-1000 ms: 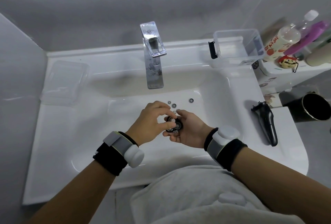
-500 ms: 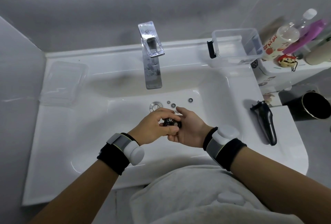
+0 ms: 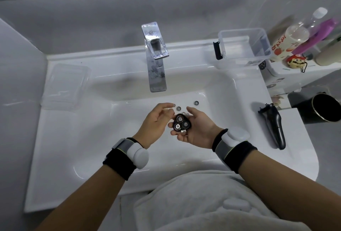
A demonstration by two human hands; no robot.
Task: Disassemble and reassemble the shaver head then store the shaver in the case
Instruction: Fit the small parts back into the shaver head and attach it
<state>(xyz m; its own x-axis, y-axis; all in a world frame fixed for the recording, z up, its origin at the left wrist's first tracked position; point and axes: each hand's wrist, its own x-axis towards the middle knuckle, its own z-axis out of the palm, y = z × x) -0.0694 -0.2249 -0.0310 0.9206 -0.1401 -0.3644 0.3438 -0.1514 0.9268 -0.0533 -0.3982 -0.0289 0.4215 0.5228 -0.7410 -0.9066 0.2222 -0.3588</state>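
While the shaver head (image 3: 181, 124) lies face-up across the right hand (image 3: 198, 131), these relations hold.

Right hand: cradles the three-ringed head on loosely curled fingers, palm up, over the sink (image 3: 73, 131) basin.
Left hand (image 3: 156, 120): released, fingers relaxed and spread, holding nothing; just beside the head on its left.
Loose parts: three small round pieces, (image 3: 173, 104), (image 3: 178, 108) and (image 3: 196, 103), lie on the basin floor beyond both hands, toward the faucet (image 3: 156, 59).
Deciding relation: the two nearer pieces sit just past the left fingertips (image 3: 168, 104), so the left hand is nearer (a judgement).
Shaver body (image 3: 274, 127): lies on the sink's right ledge, long axis running toward and away from the person, well apart from the hands.
Case (image 3: 243, 46): clear box at the back right, open-topped.
Step in hand: likely refitting cutters; storage not yet begun.
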